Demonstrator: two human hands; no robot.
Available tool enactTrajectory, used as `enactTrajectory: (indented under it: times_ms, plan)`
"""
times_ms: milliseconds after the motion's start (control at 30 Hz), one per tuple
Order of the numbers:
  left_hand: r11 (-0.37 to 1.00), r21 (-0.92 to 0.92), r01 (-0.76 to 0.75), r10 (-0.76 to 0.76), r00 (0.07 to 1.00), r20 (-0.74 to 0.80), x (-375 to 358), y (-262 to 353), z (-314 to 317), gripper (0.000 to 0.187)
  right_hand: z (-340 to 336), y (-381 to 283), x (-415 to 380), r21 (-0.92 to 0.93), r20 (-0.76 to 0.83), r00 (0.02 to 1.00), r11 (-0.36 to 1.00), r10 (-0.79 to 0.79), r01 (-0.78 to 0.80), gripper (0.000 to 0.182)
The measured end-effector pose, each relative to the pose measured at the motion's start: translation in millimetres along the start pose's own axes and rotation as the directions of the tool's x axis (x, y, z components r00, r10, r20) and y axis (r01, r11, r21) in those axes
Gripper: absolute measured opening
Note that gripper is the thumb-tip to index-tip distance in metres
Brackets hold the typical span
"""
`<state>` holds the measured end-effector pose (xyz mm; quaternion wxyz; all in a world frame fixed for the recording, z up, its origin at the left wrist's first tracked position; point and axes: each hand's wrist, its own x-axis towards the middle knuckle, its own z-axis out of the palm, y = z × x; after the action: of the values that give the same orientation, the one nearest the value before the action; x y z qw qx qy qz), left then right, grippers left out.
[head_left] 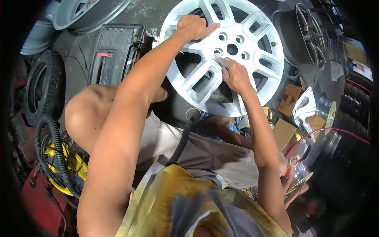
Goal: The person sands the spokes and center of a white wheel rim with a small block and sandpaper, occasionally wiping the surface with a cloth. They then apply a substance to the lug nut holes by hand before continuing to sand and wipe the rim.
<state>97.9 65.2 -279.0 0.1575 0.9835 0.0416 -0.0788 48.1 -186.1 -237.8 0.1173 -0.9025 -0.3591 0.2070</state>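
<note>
A white-coated alloy wheel rim (232,35) with paired spokes lies face up in front of me. My left hand (192,28) is at its upper left, fingers curled over a spoke beside a window opening and thumb stretched toward the hub. Near the center, my right hand (235,76) presses its fingertips at one of the lug holes around the dark center bore. The index finger reaches forward while the others fold under. Whether a small piece sits beneath those fingertips is hidden.
A black hose (184,136) stands between my legs. At left are a tire (46,85), a corrugated hose (55,138) and a dark case (114,51). More rims (312,35), cardboard boxes (290,98) and a red cable (331,129) lie right. Another person (298,189) is at lower right.
</note>
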Motion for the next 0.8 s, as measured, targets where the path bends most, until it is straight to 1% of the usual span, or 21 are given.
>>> enactTrajectory:
  times_ms: [67, 100, 167, 200, 233, 300, 333, 367, 400, 467, 567, 633, 700, 733, 767, 800]
  plan:
    - [0.999, 0.010, 0.031, -0.032, 0.997, 0.067, -1.4, 3.3, -4.1, 0.088, 4.7, 9.5, -24.2, 0.083, -0.173, 0.977, 0.986, -0.126, 0.142, 0.046]
    - [0.999, 0.009, 0.041, -0.042, 0.997, 0.064, 0.0, -0.5, -3.5, 0.088, 1.4, 14.9, -26.3, 0.082, -0.169, 0.976, 0.985, -0.135, 0.151, 0.046]
    - [1.000, -0.008, 0.000, 0.000, 1.000, -0.022, -2.2, 0.9, 3.5, 0.089, -1.1, 23.4, -40.5, 0.216, -0.154, 0.980, 0.963, -0.129, 0.161, 0.043]
    - [1.000, -0.005, 0.007, -0.007, 1.000, 0.012, 1.6, -0.2, 6.6, 0.089, -7.0, 14.5, -32.9, 0.271, -0.092, 0.994, 0.959, -0.064, 0.087, 0.041]
    - [1.000, 0.001, 0.003, -0.003, 1.000, 0.000, 4.1, 0.8, 3.5, 0.089, -9.1, 8.4, -17.6, 0.267, -0.104, 0.992, 0.959, -0.067, 0.093, 0.041]
    - [1.000, -0.015, 0.005, -0.005, 1.000, 0.015, -0.4, 0.1, 1.8, 0.088, -6.9, -2.3, 3.8, 0.392, 0.031, 0.999, 0.919, 0.022, -0.032, 0.039]
    - [1.000, -0.005, 0.007, -0.007, 1.000, 0.011, -0.7, -2.0, -0.2, 0.088, 1.4, 9.0, 5.1, 0.298, -0.062, 0.994, 0.949, -0.088, 0.102, 0.038]
    - [1.000, -0.007, 0.023, -0.023, 0.999, 0.027, -0.8, -1.0, 0.3, 0.088, 0.9, 17.9, -1.2, 0.299, -0.064, 0.994, 0.949, -0.086, 0.101, 0.038]
    - [0.999, -0.015, 0.040, -0.039, 0.998, 0.041, 0.5, 1.2, 1.5, 0.089, -2.5, 27.5, -11.5, 0.324, -0.034, 0.997, 0.943, -0.074, 0.081, 0.038]
    - [0.999, -0.013, 0.030, -0.030, 0.999, 0.023, 1.3, 1.2, -0.1, 0.089, -5.0, 45.2, -23.7, 0.380, 0.023, 0.998, 0.924, -0.059, 0.046, 0.038]
    - [1.000, -0.010, 0.002, -0.002, 1.000, -0.001, -2.3, 3.1, 6.5, 0.089, -5.1, 21.7, -6.4, 0.397, 0.037, 0.998, 0.917, -0.044, 0.026, 0.038]
    - [1.000, 0.000, 0.003, -0.003, 1.000, -0.025, -1.9, -0.7, 1.4, 0.089, -9.3, 7.7, 5.3, 0.404, 0.020, 0.998, 0.913, -0.067, 0.053, 0.038]
    - [1.000, -0.002, 0.016, -0.016, 1.000, 0.013, -1.2, 0.6, 1.2, 0.089, -11.2, 2.4, 4.0, 0.223, -0.066, 0.992, 0.967, -0.109, 0.121, 0.036]
    - [1.000, -0.012, 0.017, -0.016, 1.000, 0.011, -0.3, 2.0, 1.8, 0.089, -3.0, 10.4, -0.4, 0.128, -0.189, 0.972, 0.978, -0.138, 0.164, 0.030]
    - [1.000, -0.010, 0.008, -0.008, 1.000, -0.018, 0.5, 1.1, 1.8, 0.090, -4.1, 17.5, -1.4, 0.118, -0.183, 0.972, 0.979, -0.145, 0.168, 0.030]
    - [1.000, -0.005, 0.000, 0.000, 0.999, -0.039, -1.7, 0.5, 3.5, 0.090, -11.8, 13.0, -6.0, 0.027, -0.183, 0.974, 0.989, -0.136, 0.144, 0.028]
